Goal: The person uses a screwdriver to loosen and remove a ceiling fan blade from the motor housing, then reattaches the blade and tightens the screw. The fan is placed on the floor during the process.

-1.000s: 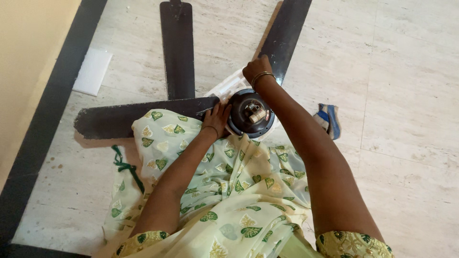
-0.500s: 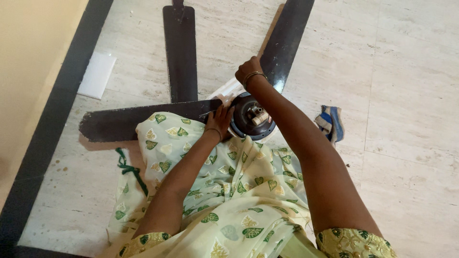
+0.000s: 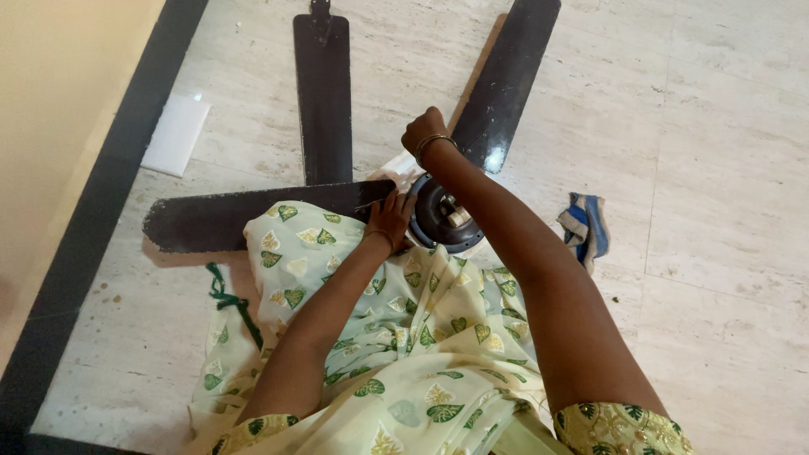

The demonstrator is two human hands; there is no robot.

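Observation:
A dark ceiling-fan motor hub (image 3: 444, 226) lies on the marble floor in front of my lap. A dark brown blade (image 3: 236, 217) runs left from it, and my left hand (image 3: 388, 221) presses down on that blade's inner end, right beside the hub. My right hand (image 3: 425, 131) is closed in a fist just above the hub, at the inner end of a second blade (image 3: 508, 77) that points up and right. Whatever the fist holds is hidden. A third blade (image 3: 324, 93) lies apart, pointing straight up.
My pale green leaf-print garment (image 3: 404, 354) covers the floor below the hub. A blue striped cloth (image 3: 585, 227) lies to the right, and a white flat piece (image 3: 175, 135) to the left by the black floor border (image 3: 101, 211). A yellow wall stands beyond it.
My right fist has shifted slightly left, away from the hub toward the blade's end. My left hand stays on the left blade's inner end.

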